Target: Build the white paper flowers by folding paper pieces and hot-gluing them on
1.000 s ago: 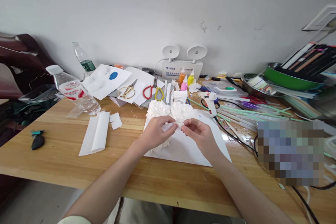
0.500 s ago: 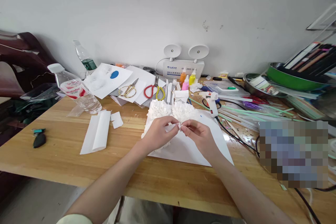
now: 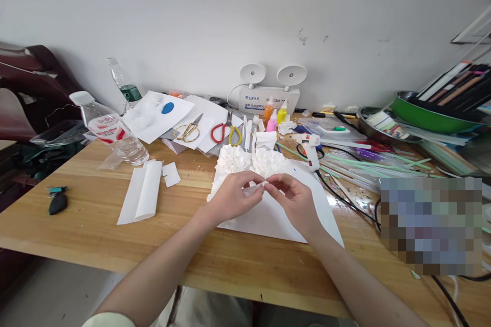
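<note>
My left hand (image 3: 237,194) and my right hand (image 3: 292,196) meet over a large white sheet (image 3: 264,222). Between the pinched fingertips of both is a small piece of white paper (image 3: 261,185), mostly covered by the fingers. Just beyond the hands lie clusters of ruffled white paper bits (image 3: 268,161) on the sheet. The left hand hides part of the left cluster (image 3: 232,157). To the right of the sheet's far corner stands a white hot glue gun (image 3: 310,150) with a black cord.
Scissors with gold handles (image 3: 186,133) and pliers with red and yellow handles (image 3: 226,134) lie behind on papers. A folded white paper (image 3: 141,193) and a water bottle (image 3: 115,133) are at left. Paint bottles (image 3: 271,121), straws (image 3: 383,163) and a green bowl (image 3: 433,117) line the back right.
Both hands stay together over the sheet, with the fingertips shifted slightly around the small paper piece. The right hand has moved a little to the right. Nothing else has visibly moved.
</note>
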`<action>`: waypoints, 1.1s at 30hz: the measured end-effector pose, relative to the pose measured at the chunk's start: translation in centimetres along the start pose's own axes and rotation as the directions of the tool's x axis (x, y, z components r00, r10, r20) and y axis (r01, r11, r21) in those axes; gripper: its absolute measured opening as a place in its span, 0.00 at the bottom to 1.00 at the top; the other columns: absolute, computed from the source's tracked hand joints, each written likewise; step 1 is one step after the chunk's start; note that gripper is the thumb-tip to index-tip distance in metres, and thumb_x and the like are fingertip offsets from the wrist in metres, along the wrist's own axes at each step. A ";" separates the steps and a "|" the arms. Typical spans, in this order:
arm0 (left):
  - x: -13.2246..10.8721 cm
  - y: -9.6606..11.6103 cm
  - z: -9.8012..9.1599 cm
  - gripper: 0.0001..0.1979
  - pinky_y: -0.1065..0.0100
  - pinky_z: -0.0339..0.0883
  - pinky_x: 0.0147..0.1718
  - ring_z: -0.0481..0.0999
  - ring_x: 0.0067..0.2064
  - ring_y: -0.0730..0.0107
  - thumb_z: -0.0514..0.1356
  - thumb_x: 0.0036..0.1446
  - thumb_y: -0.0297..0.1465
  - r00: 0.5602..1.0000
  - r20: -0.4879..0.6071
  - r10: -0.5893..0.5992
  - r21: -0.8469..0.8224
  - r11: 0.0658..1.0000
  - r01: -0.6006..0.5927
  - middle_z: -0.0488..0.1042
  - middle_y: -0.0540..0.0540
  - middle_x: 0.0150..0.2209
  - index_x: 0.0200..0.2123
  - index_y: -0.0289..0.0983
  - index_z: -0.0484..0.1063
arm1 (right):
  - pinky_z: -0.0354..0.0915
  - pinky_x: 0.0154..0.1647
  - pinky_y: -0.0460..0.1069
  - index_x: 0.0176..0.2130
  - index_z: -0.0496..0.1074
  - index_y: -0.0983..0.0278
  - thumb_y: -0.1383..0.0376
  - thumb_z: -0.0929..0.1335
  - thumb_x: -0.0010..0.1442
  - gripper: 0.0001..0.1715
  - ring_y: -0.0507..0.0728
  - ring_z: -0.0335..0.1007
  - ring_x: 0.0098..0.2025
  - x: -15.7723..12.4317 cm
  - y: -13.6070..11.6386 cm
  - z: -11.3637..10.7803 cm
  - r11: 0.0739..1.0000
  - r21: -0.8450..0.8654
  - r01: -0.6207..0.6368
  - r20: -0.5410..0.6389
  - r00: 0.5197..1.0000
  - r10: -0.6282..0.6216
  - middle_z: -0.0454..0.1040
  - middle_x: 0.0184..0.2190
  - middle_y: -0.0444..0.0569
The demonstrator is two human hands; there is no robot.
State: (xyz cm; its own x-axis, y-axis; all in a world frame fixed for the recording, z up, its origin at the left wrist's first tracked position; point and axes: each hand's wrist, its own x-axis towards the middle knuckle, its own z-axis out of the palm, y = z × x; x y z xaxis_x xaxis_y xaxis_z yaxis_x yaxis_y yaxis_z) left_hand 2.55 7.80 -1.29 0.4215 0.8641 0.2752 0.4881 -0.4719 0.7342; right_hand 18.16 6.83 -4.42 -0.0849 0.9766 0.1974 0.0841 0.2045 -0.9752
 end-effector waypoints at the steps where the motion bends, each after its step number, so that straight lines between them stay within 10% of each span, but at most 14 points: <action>1: 0.0 0.0 0.0 0.08 0.73 0.61 0.30 0.70 0.32 0.74 0.53 0.51 0.27 1.000 0.005 0.008 0.001 1.000 -0.008 0.74 0.49 0.32 0.33 0.36 0.71 | 0.63 0.35 0.49 0.32 0.70 0.62 0.61 0.68 0.51 0.08 0.54 0.66 0.34 0.0 0.0 0.0 1.000 -0.019 0.008 -0.008 1.000 -0.008 0.71 0.31 0.47; 13: 0.1 0.2 0.0 0.10 0.72 0.62 0.31 0.70 0.33 0.72 0.52 0.53 0.28 0.998 0.057 -0.040 -0.024 0.999 0.042 0.75 0.48 0.33 0.36 0.38 0.72 | 0.61 0.31 0.49 0.31 0.69 0.61 0.64 0.65 0.54 0.03 0.53 0.62 0.30 -0.1 0.2 0.3 0.925 -0.303 0.229 -0.083 0.961 -0.265 0.68 0.30 0.46; 33: 0.3 0.1 -0.6 0.07 0.72 0.61 0.28 0.68 0.28 0.74 0.53 0.52 0.30 0.993 -0.019 -0.115 0.001 0.993 0.115 0.74 0.50 0.29 0.30 0.36 0.70 | 0.62 0.36 0.48 0.33 0.65 0.61 0.60 0.63 0.56 0.07 0.53 0.64 0.34 0.1 0.1 -0.1 0.998 -0.051 0.039 0.067 0.997 -0.035 0.66 0.30 0.45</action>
State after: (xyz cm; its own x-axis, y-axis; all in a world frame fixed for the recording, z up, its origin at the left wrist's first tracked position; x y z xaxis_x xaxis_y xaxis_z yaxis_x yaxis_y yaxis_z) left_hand 2.29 8.06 -0.76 0.3479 0.9157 0.2011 0.5343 -0.3699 0.7601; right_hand 18.25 6.99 -4.52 -0.1540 0.9622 0.2246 0.1315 0.2452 -0.9605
